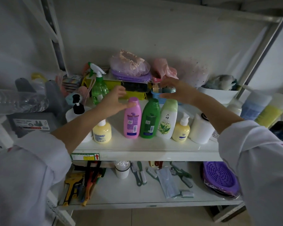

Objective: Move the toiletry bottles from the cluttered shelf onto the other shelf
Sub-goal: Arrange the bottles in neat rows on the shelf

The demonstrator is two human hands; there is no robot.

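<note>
A row of bottles stands on the white upper shelf (137, 145): a yellow pump bottle (102, 132), a pink bottle (132, 119), a dark green bottle (149, 119), a pale green and white bottle (167, 119), a second yellow pump bottle (181, 129) and a white bottle (201, 129). My left hand (115, 101) hovers open at the pink bottle's cap, its thumb just touching the cap. My right hand (175, 92) is spread open above the pale green bottle, holding nothing.
Behind the row lie a green spray bottle (99, 88), a yellow box (132, 93), a small blue basket (160, 98) and bagged items. A white pump bottle with a black top (76, 110) stands left. The lower shelf (137, 201) holds brushes, tools and a purple lid (220, 176).
</note>
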